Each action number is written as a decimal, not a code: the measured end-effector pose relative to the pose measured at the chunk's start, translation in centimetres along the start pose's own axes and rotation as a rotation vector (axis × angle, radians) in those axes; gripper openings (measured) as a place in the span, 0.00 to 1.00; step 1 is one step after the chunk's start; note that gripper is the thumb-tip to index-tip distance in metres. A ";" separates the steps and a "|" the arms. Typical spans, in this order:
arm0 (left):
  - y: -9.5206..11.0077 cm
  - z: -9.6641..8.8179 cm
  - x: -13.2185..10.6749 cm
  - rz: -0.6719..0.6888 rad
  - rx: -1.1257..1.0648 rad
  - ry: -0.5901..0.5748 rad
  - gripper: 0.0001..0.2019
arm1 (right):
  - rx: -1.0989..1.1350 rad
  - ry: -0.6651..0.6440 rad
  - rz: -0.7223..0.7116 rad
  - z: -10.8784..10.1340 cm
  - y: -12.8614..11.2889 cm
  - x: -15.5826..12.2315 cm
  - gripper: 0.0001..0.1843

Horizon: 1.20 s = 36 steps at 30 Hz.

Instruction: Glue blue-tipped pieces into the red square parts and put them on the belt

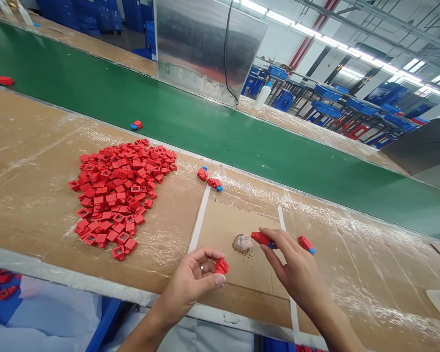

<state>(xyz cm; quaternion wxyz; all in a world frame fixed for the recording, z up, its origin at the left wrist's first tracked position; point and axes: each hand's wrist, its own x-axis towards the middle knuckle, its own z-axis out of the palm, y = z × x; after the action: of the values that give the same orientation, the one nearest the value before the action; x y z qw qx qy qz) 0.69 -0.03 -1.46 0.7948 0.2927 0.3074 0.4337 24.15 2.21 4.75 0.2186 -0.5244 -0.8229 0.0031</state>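
My left hand [196,278], with a ring on one finger, holds a small red plastic block [222,265] between thumb and fingers over the front of a cardboard sheet [223,225]. Pinched in my right hand [297,264] is a longer red-and-blue plastic piece [262,238], its red end pointing left. Just left of that piece, a clear glossy lump [243,243] sits on the sheet with dark specks around it. Another red-and-blue piece [306,244] lies to the right of my right hand. My fingers partly cover both held parts.
A large pile of red blocks [121,190] lies to the left. Two red-and-blue pieces [214,184] rest by the edge of the green conveyor belt [278,142]. Others lie on the belt at left. A metal panel [205,49] and a white bottle [263,96] stand behind it.
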 end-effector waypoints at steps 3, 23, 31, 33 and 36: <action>0.1 0.1 0.0 0.011 0.018 0.007 0.16 | -0.013 0.033 0.014 0.1 0.0 0.0 0.13; 0.5 0.9 -0.1 0.020 0.099 0.025 0.13 | 0.990 -0.079 0.536 2.6 -6.4 -3.2 0.16; 0.4 0.9 -0.1 0.021 0.111 -0.005 0.13 | 1.051 -0.105 0.563 3.1 -6.4 -3.4 0.17; 0.4 0.9 -0.2 0.020 0.115 -0.003 0.13 | 1.021 -0.091 0.530 3.2 -6.4 -3.4 0.16; 0.4 0.9 -0.2 0.014 0.127 0.005 0.13 | 0.936 -0.064 0.453 3.3 -6.4 -3.5 0.14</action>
<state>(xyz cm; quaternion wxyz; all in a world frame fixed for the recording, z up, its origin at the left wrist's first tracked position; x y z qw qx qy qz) 1.03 -0.15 -0.53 0.7708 0.3437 0.3340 0.4197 18.72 -2.91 2.05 0.3983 -0.5350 -0.6057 0.4339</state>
